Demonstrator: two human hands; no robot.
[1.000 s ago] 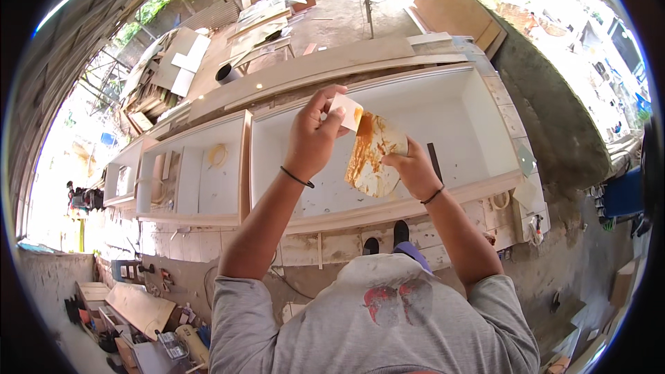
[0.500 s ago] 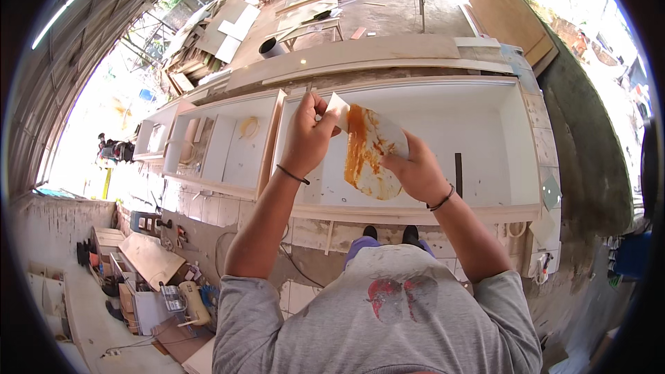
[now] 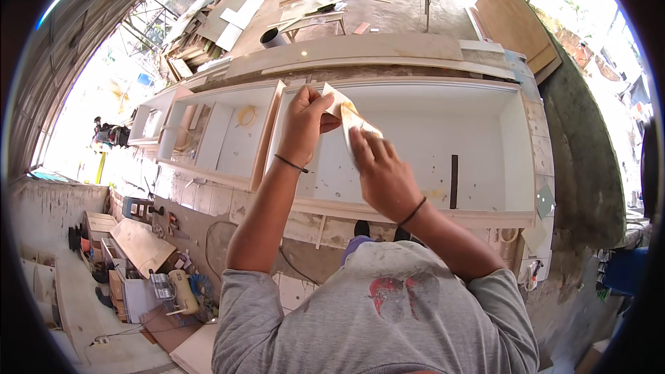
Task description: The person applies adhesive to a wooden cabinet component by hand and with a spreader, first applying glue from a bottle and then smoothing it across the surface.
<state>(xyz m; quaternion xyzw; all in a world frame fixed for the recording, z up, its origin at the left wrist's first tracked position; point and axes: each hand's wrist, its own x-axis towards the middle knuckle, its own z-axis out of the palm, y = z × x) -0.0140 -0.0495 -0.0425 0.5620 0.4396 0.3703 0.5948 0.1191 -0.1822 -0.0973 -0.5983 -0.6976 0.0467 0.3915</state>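
My left hand (image 3: 303, 125) pinches a small, flat, cream-coloured piece (image 3: 335, 100) between thumb and fingers. Against its lower edge meets a thin pale sheet (image 3: 351, 118) smeared with orange-brown paste, now tilted so that its face shows only narrowly. Fingers of my right hand (image 3: 386, 173) lie along that sheet and grip it; the thumb is hidden behind. Both hands are above a long, open, white-lined cabinet box (image 3: 443, 118) with a pale wooden rim. Inside it lies a dark narrow strip (image 3: 454, 181), to the right of my right hand.
Left of the large box, another open compartment holds a yellowish roll (image 3: 246, 116). Long boards (image 3: 346, 48) run behind the boxes, near a dark cylindrical container (image 3: 272, 38). Tools and offcuts, including a tan panel (image 3: 143, 246), crowd the lower left. Large panels (image 3: 512, 21) lean at the right.
My right hand has moved left and turned its back upward, tilting the smeared sheet nearly edge-on. The cream piece remains in my left hand, which has shifted slightly left and up.
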